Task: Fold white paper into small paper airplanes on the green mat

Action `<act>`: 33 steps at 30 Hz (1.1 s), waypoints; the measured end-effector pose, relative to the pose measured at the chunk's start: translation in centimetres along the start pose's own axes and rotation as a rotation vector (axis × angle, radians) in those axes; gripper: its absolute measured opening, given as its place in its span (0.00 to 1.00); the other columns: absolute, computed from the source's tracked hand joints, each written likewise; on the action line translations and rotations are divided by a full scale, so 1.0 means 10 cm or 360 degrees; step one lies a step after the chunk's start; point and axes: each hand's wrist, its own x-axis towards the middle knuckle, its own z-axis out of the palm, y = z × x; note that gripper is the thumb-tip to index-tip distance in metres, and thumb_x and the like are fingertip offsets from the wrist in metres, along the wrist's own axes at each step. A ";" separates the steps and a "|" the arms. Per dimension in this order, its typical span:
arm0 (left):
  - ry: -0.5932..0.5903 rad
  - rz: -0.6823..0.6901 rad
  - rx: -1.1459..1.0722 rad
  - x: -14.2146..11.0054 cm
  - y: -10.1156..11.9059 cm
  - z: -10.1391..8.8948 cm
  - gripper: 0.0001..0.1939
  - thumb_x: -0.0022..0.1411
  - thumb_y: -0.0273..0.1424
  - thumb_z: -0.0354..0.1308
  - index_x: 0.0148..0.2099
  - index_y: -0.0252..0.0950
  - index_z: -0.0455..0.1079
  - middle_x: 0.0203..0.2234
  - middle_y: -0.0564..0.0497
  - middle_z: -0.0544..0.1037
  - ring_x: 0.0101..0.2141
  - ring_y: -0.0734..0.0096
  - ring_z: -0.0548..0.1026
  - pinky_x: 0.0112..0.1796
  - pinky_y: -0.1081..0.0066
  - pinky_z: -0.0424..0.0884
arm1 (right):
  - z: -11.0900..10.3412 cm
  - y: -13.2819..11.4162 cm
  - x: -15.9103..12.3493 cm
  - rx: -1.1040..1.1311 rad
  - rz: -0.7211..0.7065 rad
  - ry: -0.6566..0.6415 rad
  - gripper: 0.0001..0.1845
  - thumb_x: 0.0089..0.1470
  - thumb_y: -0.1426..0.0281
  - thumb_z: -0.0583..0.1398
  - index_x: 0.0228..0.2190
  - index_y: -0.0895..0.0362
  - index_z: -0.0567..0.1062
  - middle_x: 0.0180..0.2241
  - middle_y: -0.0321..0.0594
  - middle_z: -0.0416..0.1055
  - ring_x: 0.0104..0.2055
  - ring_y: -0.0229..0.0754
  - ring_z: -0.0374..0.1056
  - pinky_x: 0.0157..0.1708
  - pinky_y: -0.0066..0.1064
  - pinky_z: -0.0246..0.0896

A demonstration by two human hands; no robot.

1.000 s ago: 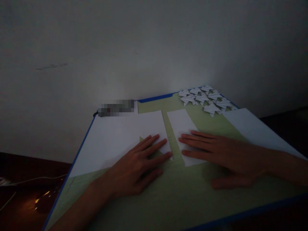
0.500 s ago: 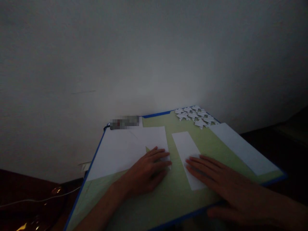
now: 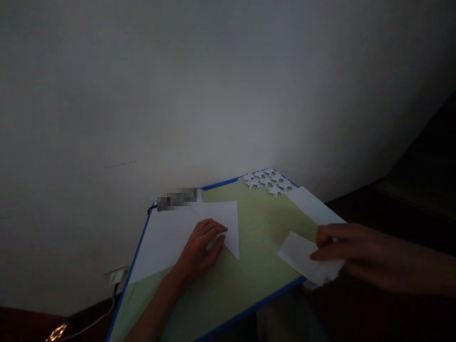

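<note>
1. Hidden or unclear parts: a dark, elongated object [image 3: 178, 198] at the far left corner is pixelated and cannot be identified. The right hand [image 3: 356, 255] is blurred and covers the right end of the white paper piece [image 3: 298, 254]. A small pale patch below that piece is too dim to make out. The left hand [image 3: 203, 247] hides part of the white paper sheet with a pointed near corner [image 3: 231, 216]. The right forearm is cut off by the frame.
2. Orientation: the white paper piece lies at a slant, its long axis running from the far left towards the near right. It is at the right side of the pale green worktop with blue edging [image 3: 260, 228], its near right part reaching past the edge. The pointed sheet directs its corner towards the wearer.
3. Right hand: nearly closed, with the paper piece held between thumb and fingers.
4. Left hand: partly curled over the pointed sheet, thumb close to the fingertips; whether it pinches the paper cannot be told.
5. Surroundings: a large white paper sheet [image 3: 160, 242] covers the left side. A cluster of folded white paper shapes [image 3: 265, 180] occupies the far right corner, just beside a long white paper strip [image 3: 313, 204]. Behind stands a plain grey wall [image 3: 213, 95].
</note>
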 end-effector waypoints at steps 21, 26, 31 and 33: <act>0.0060 -0.0088 0.0172 0.09 -0.09 -0.07 0.09 0.68 0.31 0.55 0.44 0.40 0.77 0.35 0.47 0.83 0.37 0.60 0.80 0.41 0.59 0.76 | 0.14 2.42 0.44 0.0691 0.0943 -0.0091 0.30 0.44 0.49 0.68 0.40 0.61 0.81 0.42 0.50 0.80 0.44 0.53 0.74 0.43 0.37 0.66; 0.0004 -0.0076 0.0159 0.08 -0.09 -0.03 0.09 0.68 0.31 0.55 0.44 0.40 0.77 0.37 0.47 0.84 0.39 0.59 0.80 0.43 0.58 0.75 | 0.09 2.49 0.48 0.0673 0.0935 -0.0214 0.30 0.46 0.46 0.66 0.37 0.60 0.81 0.39 0.49 0.80 0.43 0.53 0.73 0.43 0.37 0.65; -0.0081 -0.0082 0.0165 0.07 -0.11 0.00 0.09 0.68 0.31 0.54 0.43 0.40 0.77 0.37 0.46 0.84 0.39 0.59 0.80 0.43 0.57 0.75 | -0.02 2.54 0.60 0.0707 0.0879 -0.0320 0.32 0.49 0.43 0.64 0.36 0.60 0.82 0.38 0.48 0.80 0.40 0.50 0.72 0.39 0.35 0.64; -0.0089 -0.0082 0.0156 0.07 -0.11 0.00 0.09 0.69 0.31 0.54 0.43 0.40 0.77 0.37 0.46 0.84 0.39 0.59 0.80 0.43 0.57 0.75 | -0.01 2.57 0.65 0.0665 0.0873 -0.0355 0.31 0.49 0.44 0.64 0.36 0.60 0.82 0.37 0.47 0.79 0.39 0.49 0.72 0.38 0.35 0.64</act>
